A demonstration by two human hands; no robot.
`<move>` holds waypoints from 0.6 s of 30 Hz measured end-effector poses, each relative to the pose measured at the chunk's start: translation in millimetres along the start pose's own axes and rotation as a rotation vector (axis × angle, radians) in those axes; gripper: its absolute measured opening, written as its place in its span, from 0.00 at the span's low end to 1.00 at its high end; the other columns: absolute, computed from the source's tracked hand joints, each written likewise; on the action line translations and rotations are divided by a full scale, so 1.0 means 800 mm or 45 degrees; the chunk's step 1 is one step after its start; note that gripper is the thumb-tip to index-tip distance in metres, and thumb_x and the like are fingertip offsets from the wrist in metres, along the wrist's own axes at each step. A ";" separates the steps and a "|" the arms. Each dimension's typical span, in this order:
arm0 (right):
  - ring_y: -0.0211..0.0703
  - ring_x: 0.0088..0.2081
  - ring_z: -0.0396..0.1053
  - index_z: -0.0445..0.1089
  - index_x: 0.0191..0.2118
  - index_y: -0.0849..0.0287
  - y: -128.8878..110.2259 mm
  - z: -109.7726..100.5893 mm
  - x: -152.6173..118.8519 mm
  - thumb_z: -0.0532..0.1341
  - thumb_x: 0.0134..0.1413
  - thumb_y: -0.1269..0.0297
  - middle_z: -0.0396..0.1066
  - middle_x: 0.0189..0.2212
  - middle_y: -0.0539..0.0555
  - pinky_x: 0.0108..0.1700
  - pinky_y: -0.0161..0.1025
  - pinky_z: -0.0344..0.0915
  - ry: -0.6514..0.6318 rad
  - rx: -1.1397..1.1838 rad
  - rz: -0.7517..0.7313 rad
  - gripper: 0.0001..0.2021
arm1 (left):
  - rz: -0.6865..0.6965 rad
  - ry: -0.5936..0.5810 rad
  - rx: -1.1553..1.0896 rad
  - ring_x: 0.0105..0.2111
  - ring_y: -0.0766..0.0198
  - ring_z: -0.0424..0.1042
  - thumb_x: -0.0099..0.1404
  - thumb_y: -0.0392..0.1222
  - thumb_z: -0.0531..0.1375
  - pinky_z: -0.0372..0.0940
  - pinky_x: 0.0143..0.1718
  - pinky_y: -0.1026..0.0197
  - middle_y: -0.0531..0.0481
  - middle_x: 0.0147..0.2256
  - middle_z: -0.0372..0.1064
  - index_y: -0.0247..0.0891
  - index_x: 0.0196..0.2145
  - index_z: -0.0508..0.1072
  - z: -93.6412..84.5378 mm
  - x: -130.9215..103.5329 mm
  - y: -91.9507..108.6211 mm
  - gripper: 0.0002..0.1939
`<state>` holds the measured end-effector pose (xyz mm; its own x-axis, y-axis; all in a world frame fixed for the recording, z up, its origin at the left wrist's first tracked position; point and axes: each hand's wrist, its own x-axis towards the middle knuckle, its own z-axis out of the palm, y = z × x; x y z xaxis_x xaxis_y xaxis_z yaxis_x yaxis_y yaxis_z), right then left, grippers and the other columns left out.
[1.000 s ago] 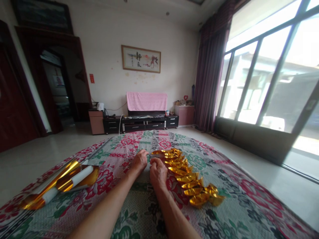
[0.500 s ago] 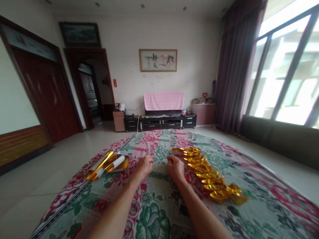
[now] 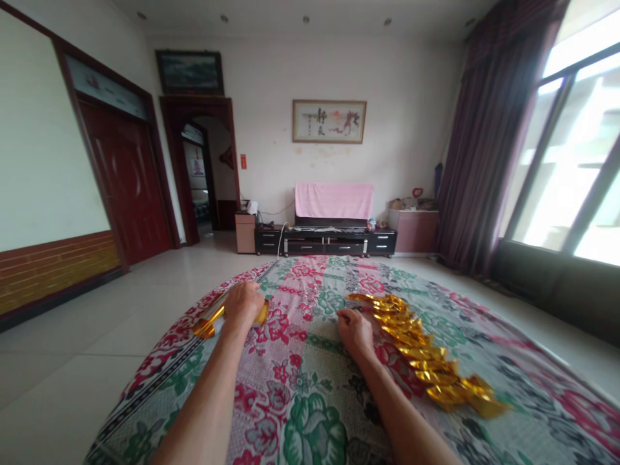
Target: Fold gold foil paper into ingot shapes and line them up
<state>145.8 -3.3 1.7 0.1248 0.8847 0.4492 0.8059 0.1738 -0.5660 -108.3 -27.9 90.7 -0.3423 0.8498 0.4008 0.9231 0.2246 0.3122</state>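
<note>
My left hand (image 3: 243,303) lies over a small pile of gold foil paper sheets (image 3: 208,324) on the left of the cloth. It covers much of the pile, and its fingertips are hidden beneath it. My right hand (image 3: 356,330) rests on the cloth near the middle, its fingers curled closed, with nothing visible in them. Just right of that hand runs a slanting row of folded gold foil pieces (image 3: 421,355), pointed at the ends and overlapping. The nearest piece (image 3: 487,397) sits at the row's lower right end.
A patterned cloth (image 3: 314,381) in red, green and grey covers the rounded table. Beyond it stand a low black cabinet (image 3: 310,247) and a screen draped with a pink cloth (image 3: 334,200). Windows and a purple curtain (image 3: 504,155) are on the right.
My left hand has moved left from the middle of the cloth onto the gold sheets. The right hand stays near the middle, still closed. The camera view has turned slightly left.
</note>
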 end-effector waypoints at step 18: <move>0.42 0.34 0.70 0.75 0.34 0.56 -0.003 -0.002 -0.002 0.52 0.48 0.69 0.74 0.33 0.54 0.38 0.33 0.61 0.036 0.046 0.028 0.14 | -0.178 -0.278 0.160 0.39 0.47 0.71 0.53 0.46 0.54 0.64 0.35 0.56 0.33 0.39 0.72 0.31 0.36 0.77 0.026 0.014 -0.029 0.19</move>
<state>144.9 -6.1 3.3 0.1592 0.8760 0.4553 0.7812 0.1703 -0.6007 -129.7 -13.3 70.0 -0.4345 0.8859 0.1623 0.8887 0.3925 0.2369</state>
